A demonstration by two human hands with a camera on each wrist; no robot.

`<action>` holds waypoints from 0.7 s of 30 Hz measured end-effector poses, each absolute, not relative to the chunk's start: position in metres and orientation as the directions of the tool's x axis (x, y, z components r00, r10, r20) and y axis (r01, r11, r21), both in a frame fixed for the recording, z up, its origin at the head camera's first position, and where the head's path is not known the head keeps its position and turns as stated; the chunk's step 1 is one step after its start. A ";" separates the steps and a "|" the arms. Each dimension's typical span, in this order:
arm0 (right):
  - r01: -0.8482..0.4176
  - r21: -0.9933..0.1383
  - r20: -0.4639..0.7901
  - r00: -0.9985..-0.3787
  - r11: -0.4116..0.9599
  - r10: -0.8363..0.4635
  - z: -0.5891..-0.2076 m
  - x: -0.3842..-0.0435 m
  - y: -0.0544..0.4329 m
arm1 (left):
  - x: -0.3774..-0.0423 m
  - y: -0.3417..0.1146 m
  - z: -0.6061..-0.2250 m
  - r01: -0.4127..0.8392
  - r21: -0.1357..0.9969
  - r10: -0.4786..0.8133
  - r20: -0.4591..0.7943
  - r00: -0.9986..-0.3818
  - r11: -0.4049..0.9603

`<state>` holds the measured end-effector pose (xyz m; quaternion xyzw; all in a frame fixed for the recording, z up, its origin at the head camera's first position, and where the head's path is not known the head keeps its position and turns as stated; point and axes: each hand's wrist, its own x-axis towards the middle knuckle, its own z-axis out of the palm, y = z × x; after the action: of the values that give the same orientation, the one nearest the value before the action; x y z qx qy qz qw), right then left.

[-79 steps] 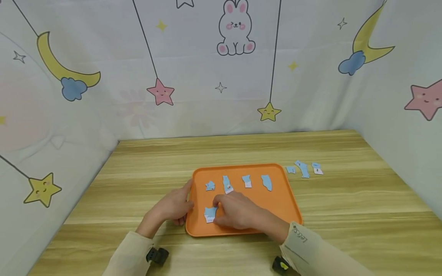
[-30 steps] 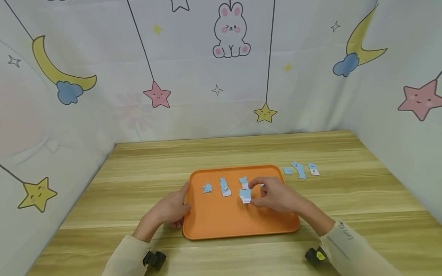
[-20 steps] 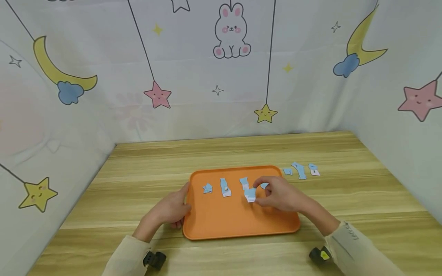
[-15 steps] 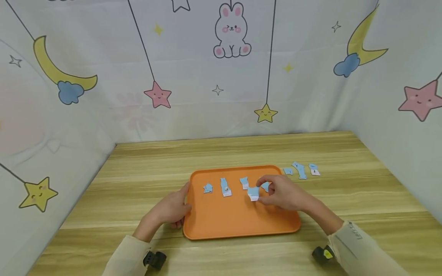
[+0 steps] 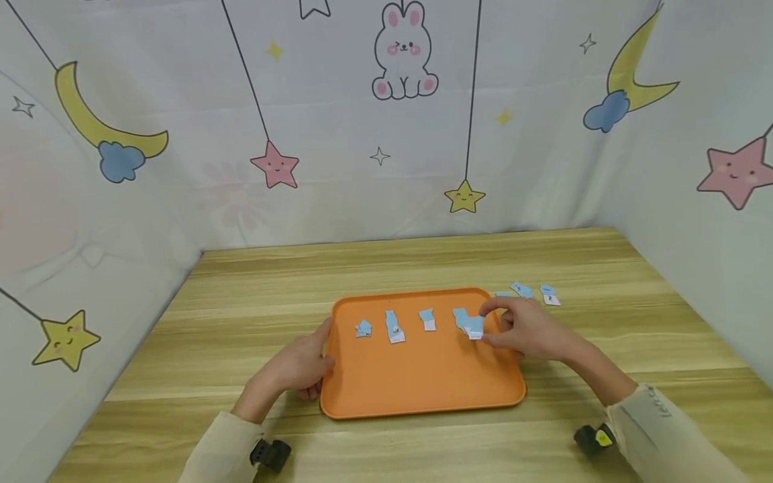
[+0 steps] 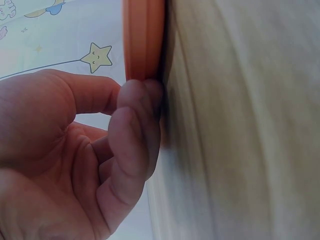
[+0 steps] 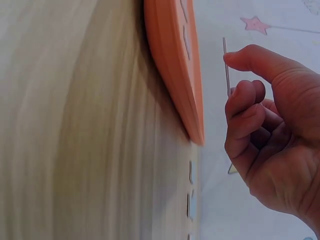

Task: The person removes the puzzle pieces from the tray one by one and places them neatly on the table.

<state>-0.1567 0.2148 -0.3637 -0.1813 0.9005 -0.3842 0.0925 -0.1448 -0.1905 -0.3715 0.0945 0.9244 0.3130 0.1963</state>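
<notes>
An orange tray lies on the wooden table, with my left hand gripping its left edge. In the left wrist view, the thumb and fingertips meet at the tray rim. My right hand pinches a light-blue and white puzzle piece between thumb and fingers over the tray's right part. Seen edge-on in the right wrist view, that thin puzzle piece is clear of the tray. It partly covers a blue piece behind it. Further left along the tray's back lie pieces and a small jagged piece.
Beyond the tray's back right corner, loose pieces lie on the table; my right hand hides part of them. A patterned white cloth stands behind the table and along its sides.
My right hand has picked the puzzle piece up from the tray's front left and carried it right, past the third piece, to the right end. My left hand stays at the tray edge.
</notes>
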 end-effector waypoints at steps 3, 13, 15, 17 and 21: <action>-0.248 -0.720 -0.024 -0.924 0.648 -0.381 -0.363 -0.157 0.227 | -0.145 -0.191 -0.372 0.045 0.613 0.291 -0.307 -0.906 0.789; -0.184 -0.721 -0.034 -0.954 0.669 -0.298 -0.356 -0.160 0.266 | -0.145 -0.192 -0.373 0.043 0.612 0.289 -0.309 -0.906 0.790; -0.160 -0.734 -0.051 -0.956 0.660 -0.289 -0.356 -0.161 0.274 | -0.145 -0.192 -0.373 0.045 0.614 0.290 -0.305 -0.907 0.788; -0.141 -0.739 -0.062 -0.960 0.659 -0.275 -0.357 -0.164 0.283 | -0.145 -0.192 -0.373 0.046 0.617 0.291 -0.303 -0.908 0.786; -0.123 -0.745 -0.071 -0.963 0.656 -0.261 -0.362 -0.167 0.302 | -0.146 -0.192 -0.374 0.053 0.615 0.295 -0.298 -0.908 0.787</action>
<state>-0.1668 0.3023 -0.3617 -0.1061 0.9058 -0.4010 0.0862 -0.1455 -0.1916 -0.3736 0.0941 0.9253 0.3128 0.1928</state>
